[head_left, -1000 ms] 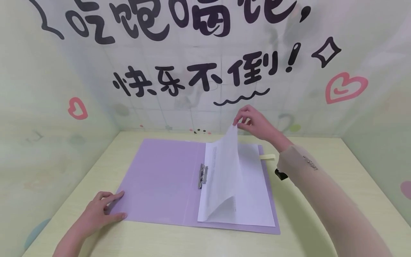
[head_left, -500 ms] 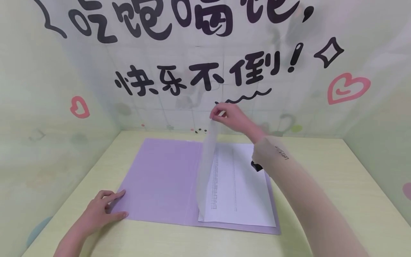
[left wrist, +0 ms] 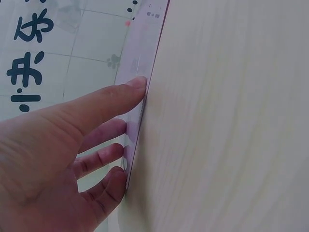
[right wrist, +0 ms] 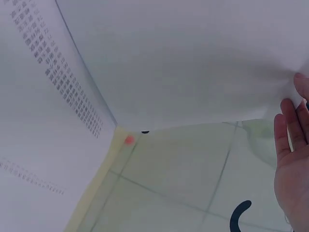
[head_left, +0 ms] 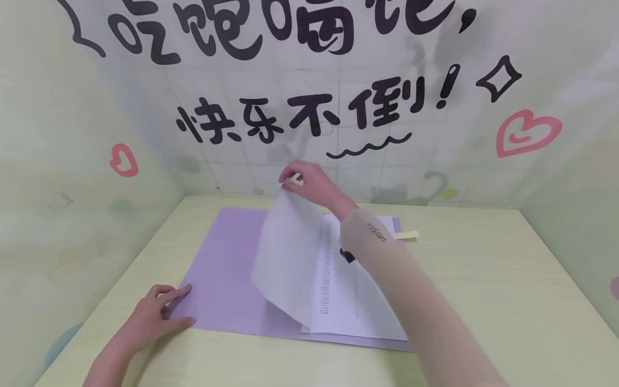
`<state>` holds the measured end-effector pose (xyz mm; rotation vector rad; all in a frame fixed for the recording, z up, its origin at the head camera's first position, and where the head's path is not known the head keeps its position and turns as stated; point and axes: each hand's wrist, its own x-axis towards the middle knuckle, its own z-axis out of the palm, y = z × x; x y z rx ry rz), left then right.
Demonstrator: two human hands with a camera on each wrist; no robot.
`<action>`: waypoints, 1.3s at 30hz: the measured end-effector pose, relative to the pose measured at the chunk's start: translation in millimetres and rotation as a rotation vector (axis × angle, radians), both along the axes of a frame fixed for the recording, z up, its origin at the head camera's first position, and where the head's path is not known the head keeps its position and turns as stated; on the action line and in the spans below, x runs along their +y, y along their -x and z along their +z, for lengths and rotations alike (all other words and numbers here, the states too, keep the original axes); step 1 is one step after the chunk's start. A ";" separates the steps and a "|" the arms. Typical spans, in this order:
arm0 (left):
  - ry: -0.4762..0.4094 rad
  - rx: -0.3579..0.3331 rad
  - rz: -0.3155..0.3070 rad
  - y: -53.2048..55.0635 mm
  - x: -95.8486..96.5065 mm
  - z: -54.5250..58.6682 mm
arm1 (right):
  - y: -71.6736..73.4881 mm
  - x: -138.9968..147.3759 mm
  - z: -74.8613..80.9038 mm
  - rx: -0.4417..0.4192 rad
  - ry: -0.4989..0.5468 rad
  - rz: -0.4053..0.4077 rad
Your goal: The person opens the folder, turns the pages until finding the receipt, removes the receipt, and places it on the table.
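A purple folder (head_left: 227, 258) lies spread flat on the table in the head view, with printed sheets (head_left: 338, 301) on its right side. My right hand (head_left: 311, 183) pinches the far corner of one lifted sheet of paper (head_left: 287, 252), which hangs slanted over the folder's left cover. In the right wrist view, thumb and fingertips meet at that sheet's edge. My left hand (head_left: 150, 317) rests at the near left corner of the folder, thumb and fingers spread along its edge. The raised sheet hides the folder's metal clip.
A pale yellow tab (head_left: 407, 235) sticks out past the folder's right edge. The light wood table (head_left: 483, 269) is bounded by printed wall sheets (head_left: 300, 177) at the back and sides. A small black object (head_left: 347, 256) shows at the right sleeve.
My right hand has moved left with the sheet, swinging it from the right side over toward the left cover. Printed rows on the sheet beneath came into view. The left hand stayed in place.
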<state>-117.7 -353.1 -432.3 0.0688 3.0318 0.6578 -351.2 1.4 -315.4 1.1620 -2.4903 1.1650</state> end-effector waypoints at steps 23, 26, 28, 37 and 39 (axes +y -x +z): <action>-0.014 0.051 -0.016 -3.4 1.6 -0.2 | -12.0 -38.8 -45.7 -0.066 -0.329 0.056; -0.013 0.055 -0.016 -3.9 1.5 -0.2 | -12.1 -42.8 -49.3 -0.035 -0.390 0.074; -0.010 0.052 -0.014 -4.0 1.7 -0.2 | -12.6 -45.9 -51.9 -0.023 -0.415 0.088; 0.008 0.035 -0.008 -3.3 4.9 3.0 | -18.5 -61.5 -71.3 -0.008 -0.535 0.097; 0.013 0.029 -0.006 -3.8 6.0 3.8 | -20.1 -64.6 -75.4 -0.010 -0.546 0.098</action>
